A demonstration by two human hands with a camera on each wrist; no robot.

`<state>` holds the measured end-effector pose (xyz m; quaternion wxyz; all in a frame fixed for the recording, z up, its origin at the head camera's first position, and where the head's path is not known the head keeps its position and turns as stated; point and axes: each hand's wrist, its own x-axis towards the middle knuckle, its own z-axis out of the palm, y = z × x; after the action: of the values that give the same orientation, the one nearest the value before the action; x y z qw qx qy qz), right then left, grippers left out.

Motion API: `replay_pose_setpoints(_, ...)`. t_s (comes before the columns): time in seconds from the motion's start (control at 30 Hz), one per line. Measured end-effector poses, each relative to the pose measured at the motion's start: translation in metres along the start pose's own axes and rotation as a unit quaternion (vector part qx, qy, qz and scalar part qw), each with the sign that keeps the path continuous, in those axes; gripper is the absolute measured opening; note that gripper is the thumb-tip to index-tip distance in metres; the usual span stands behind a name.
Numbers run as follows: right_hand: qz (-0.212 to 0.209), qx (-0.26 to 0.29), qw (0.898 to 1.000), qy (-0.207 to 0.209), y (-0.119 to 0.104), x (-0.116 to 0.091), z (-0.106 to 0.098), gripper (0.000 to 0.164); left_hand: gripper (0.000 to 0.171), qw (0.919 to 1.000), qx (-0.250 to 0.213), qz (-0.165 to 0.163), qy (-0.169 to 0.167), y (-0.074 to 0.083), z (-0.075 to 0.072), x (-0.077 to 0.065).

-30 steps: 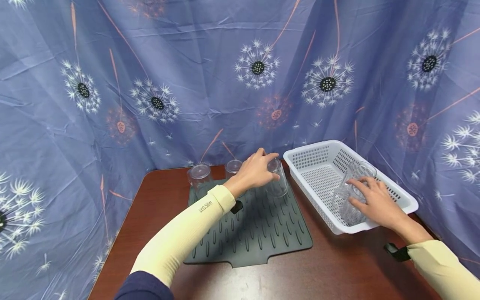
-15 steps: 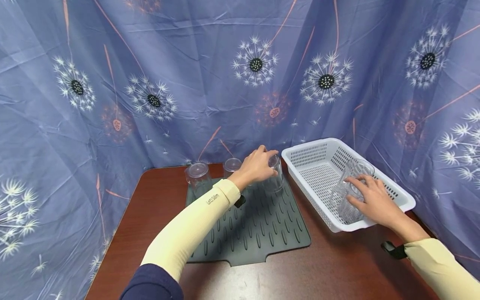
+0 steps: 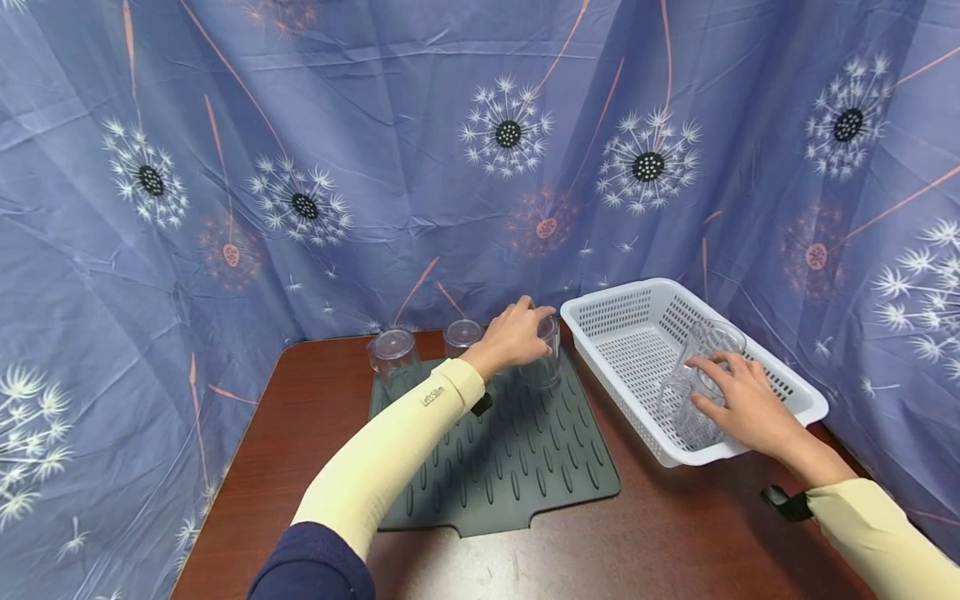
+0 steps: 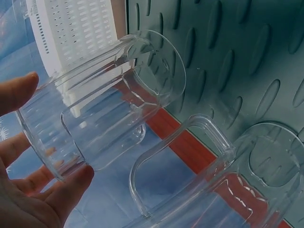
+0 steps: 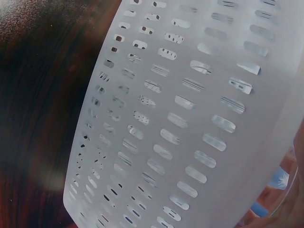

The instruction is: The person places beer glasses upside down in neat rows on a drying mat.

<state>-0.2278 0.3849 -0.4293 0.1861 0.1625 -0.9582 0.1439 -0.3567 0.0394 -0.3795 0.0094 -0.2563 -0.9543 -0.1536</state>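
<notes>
My left hand holds the upper end of a clear glass mug standing upside down at the mat's back right. Seen from the left wrist, thumb and fingers go round the base of this mug, and its rim is on the mat. Two more upturned glass mugs, one in the middle and one at the left, line the back of the dark ribbed mat. My right hand curls round a glass mug in the white basket; the right wrist view mostly hides the grip.
The white slotted plastic basket stands right of the mat, with another glass mug inside near its right wall. Both rest on a brown wooden table. A blue dandelion-print curtain hangs close behind the table.
The glass mug under my left hand has shifted slightly left and stands straighter on the mat. The right hand stays in the basket, and the head view has turned slightly.
</notes>
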Motion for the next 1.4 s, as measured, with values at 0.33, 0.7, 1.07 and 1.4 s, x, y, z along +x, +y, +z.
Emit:
replay_pose_setpoints(0.33,0.003,0.0,1.0,-0.004,-0.001,0.002,-0.001,0.053,0.068,0.9999,-0.003,0.001,-0.01,-0.001,0.005,0.001)
replay_pose_setpoints(0.7,0.006,0.002,1.0,-0.01,-0.001,0.004,-0.001,0.052,0.067,0.9998,-0.009,0.0,-0.019,-0.004,0.008,0.005)
replay_pose_setpoints(1.07,0.0,-0.001,1.0,0.001,0.001,0.002,0.0,0.051,0.068,0.9995,-0.011,-0.003,-0.03,-0.003,0.009,0.001)
replay_pose_setpoints(1.4,0.007,0.002,1.0,-0.001,0.0,0.002,0.001,0.051,0.067,0.9992,0.002,-0.005,-0.04,-0.003,0.012,0.003)
